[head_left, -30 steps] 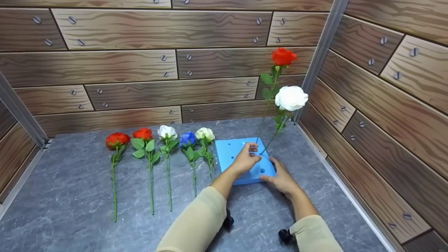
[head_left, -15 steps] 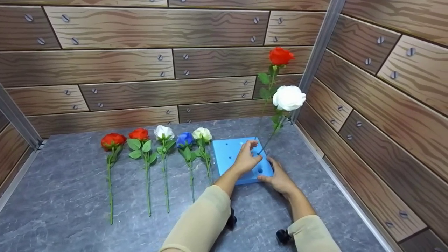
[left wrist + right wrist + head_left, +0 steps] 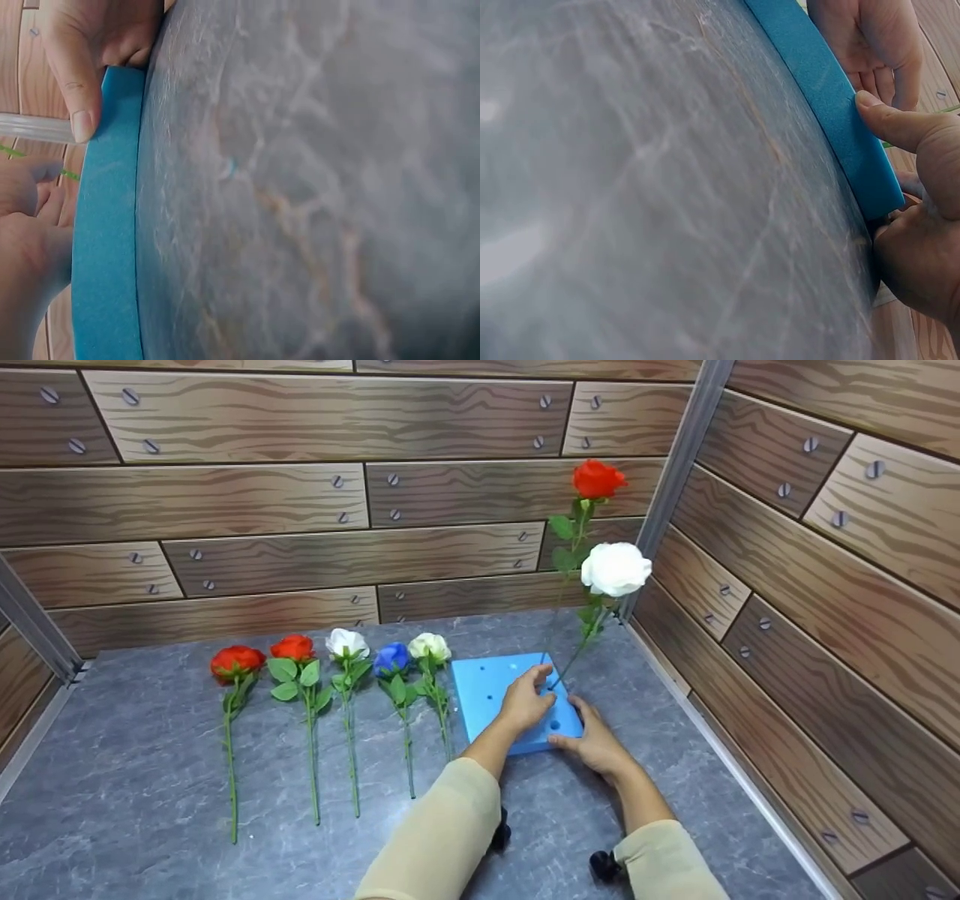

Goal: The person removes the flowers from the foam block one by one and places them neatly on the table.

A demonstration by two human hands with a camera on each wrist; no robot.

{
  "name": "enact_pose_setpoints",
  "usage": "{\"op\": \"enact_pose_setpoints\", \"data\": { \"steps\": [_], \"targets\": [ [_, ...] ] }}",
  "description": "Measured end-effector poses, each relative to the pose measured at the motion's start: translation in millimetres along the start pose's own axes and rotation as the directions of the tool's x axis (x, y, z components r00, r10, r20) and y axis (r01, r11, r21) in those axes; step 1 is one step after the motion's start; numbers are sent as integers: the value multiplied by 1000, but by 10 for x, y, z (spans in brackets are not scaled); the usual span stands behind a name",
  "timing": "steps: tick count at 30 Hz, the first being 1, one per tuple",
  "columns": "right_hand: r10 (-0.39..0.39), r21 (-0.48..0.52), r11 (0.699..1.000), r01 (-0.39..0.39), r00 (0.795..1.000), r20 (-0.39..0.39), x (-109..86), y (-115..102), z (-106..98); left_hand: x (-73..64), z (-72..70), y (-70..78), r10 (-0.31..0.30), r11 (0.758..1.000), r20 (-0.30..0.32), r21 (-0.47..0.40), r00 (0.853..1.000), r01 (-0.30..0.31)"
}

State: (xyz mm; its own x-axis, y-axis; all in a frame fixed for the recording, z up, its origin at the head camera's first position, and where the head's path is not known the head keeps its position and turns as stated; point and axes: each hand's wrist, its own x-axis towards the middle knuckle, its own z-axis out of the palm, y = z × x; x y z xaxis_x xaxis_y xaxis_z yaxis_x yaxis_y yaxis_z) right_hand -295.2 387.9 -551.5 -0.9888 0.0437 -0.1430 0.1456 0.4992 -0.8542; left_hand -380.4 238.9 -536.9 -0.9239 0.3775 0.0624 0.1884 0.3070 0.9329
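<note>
Right hand grips the near right corner of a flat, light-blue, foam-like block, its thumb on the near side face and its fingers bent along the right side. Over the block's top, the left hand has loosely bent fingers, with a gap between thumb and forefinger; whether it touches a stem cannot be told. Just beside those two fingertips, the green stem of a large white rose meets the block and leans to the right. Behind it rises a tall red rose on a thin stem, whose lower end is hard to make out by the fingers. The block lies on a grey, marble-patterned worktop, and small dark holes show in its top. To its left, five roses lie in a row, blooms toward the back: a broad red bloom, a smaller red bloom, a white bloom, a blue bloom and a cream bloom, the last nearest the block. Beige sleeves cover both forearms.
</note>
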Motion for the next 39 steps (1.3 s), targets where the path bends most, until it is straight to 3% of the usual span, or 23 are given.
{"op": "enact_pose_setpoints", "data": {
  "steps": [6,17,25,32,39],
  "targets": [
    [6,-6,1000,-6,1000,-2,-4,5,-1,-6,-16,10,36,999,43,35,998,-37],
    [2,-6,1000,-2,1000,11,27,19,28,-1,-27,9,43,991,18,124,999,-45],
    [8,-6,1000,-8,1000,9,11,10,12,-19,76,85,15,988,-102,151,995,1],
    [-7,-27,1000,7,1000,1,17,18,17,1,165,87,0,990,-247,139,969,36],
    [-20,-13,1000,20,1000,-9,20,21,17,2,213,79,-29,990,-280,124,960,66]
  ]
}}
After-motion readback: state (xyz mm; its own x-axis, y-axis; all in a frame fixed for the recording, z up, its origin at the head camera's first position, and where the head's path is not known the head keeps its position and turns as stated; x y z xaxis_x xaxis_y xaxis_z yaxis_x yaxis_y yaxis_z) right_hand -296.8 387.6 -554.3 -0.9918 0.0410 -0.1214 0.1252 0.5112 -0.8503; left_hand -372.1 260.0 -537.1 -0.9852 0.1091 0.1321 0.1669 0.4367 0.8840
